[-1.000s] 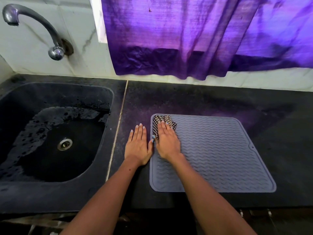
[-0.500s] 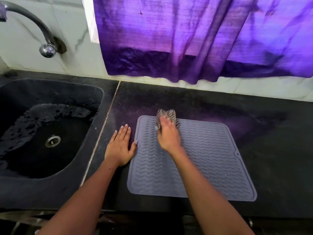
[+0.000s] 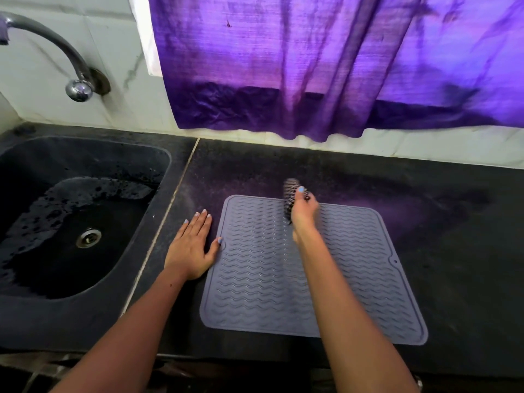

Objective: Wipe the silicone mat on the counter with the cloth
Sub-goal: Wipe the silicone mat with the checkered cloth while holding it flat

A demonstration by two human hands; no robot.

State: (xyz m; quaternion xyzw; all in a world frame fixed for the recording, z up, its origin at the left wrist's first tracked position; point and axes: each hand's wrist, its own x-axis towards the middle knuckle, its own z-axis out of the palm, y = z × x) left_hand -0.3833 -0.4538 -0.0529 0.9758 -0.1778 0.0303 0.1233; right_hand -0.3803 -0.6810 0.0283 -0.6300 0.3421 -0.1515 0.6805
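A grey silicone mat (image 3: 354, 279) with a wavy ribbed surface lies flat on the black counter (image 3: 453, 222). At the mat's far edge my right hand (image 3: 304, 214) grips a black-and-white checked cloth (image 3: 290, 194), bunched up and held on edge; most of the cloth is hidden by my fingers and blurred. My left hand (image 3: 192, 248) rests flat on the counter, fingers spread, its thumb touching the mat's left edge.
A black sink (image 3: 85, 171) with wet patches and a metal drain (image 3: 88, 238) sits to the left, with a curved tap (image 3: 65, 58) above it. A purple curtain (image 3: 312, 66) hangs over the white tiled wall behind the counter. The counter's front edge runs below the mat.
My right hand has slid the cloth rightward along the mat's far edge and turned from flat to a gripping pose, bunching the cloth. The left hand stays beside the mat.
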